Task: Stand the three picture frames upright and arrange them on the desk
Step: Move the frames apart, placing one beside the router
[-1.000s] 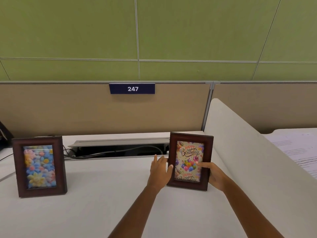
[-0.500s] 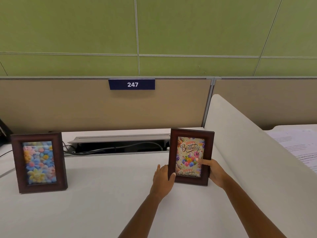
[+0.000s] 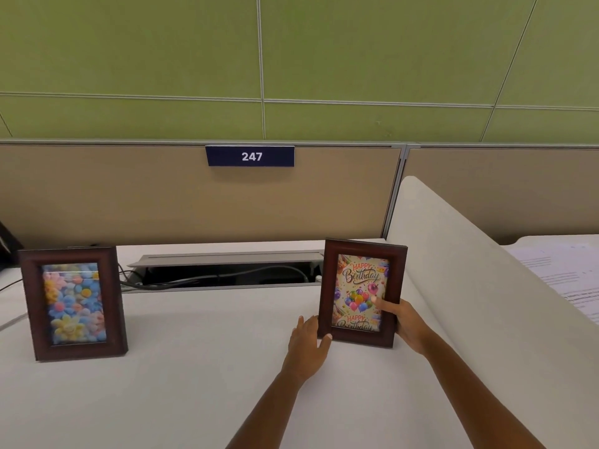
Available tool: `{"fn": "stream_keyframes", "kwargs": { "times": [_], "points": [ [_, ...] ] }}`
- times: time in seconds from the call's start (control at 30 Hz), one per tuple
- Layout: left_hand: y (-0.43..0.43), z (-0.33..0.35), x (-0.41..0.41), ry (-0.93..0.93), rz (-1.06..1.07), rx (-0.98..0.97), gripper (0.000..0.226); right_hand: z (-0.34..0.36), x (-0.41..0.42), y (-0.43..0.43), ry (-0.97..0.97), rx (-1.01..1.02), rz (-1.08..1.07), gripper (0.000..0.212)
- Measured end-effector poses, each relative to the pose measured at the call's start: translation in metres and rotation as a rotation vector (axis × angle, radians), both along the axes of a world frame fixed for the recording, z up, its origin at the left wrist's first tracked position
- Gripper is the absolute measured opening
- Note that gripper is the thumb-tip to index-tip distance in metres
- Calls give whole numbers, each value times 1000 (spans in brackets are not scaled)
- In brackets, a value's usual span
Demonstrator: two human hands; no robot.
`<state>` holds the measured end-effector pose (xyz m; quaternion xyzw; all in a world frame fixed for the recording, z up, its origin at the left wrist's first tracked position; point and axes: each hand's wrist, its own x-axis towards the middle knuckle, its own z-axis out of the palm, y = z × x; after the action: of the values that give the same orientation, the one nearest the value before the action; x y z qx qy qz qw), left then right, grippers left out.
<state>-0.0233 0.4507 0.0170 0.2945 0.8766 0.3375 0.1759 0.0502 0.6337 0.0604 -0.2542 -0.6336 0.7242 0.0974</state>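
**A:** What is at the far left?

**B:** A dark object cut off by the picture's edge; I cannot make out what it is. Next to it the flower frame stands upright on the white table, untouched.

**A:** And in the middle?

**B:** An open cable trough at the back of the table, its inside dark apart from a few cables. Above it is a blue plate reading 247.

**A:** Where are the hands?

**B:** Both are on the birthday frame, upright near the table's right end and well apart from the flower frame. The left hand holds the lower left corner, thumb on the front, fingers up along the edge (their tips are partly hidden behind it). The right hand grips the right edge, thumb on the glass, fingers wrapped out of sight behind.

**A:** Is it resting on the table?

**B:** Its bottom edge looks level with the surface, but I cannot tell if it bears weight there. Any stand behind it is hidden.

**A:** Further right?

**B:** A white side partition, then printed papers, too blurred to read and cut off.
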Motion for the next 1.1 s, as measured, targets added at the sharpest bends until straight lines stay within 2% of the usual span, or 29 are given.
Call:
{"fn": "stream_keyframes", "kwargs": {
  "times": [0.13, 0.23, 0.33, 0.47, 0.57, 0.73, 0.93, 1.1],
  "points": [
    [-12, -7, 4, 135, -69, -140, 59, -10, 7, -3, -39, 130, 22, 51],
    [-32, -14, 8, 319, -62, -185, 94, -26, 17, -4, -73, 245, -30, 73],
    [-49, -26, 10, 460, 22, -247, 78, -34, 27, -9, -105, 253, -98, 88],
    [-72, -26, 14, 526, -24, -271, 71, -36, 38, -25, -90, 310, -238, 81],
    [-91, -26, 20, 559, -32, -303, 67, -38, 49, -41, -139, 466, -281, 73],
    [-125, -31, 26, 610, 70, -292, 56, -40, 69, -63, -278, 773, -226, 64],
    [-157, -31, 41, 593, 70, -241, 56, -45, 89, -94, -351, 891, -189, 61],
    [-193, -36, 43, 675, 100, -204, 55, -46, 96, -127, -446, 1009, -94, 60]
  ]
}}
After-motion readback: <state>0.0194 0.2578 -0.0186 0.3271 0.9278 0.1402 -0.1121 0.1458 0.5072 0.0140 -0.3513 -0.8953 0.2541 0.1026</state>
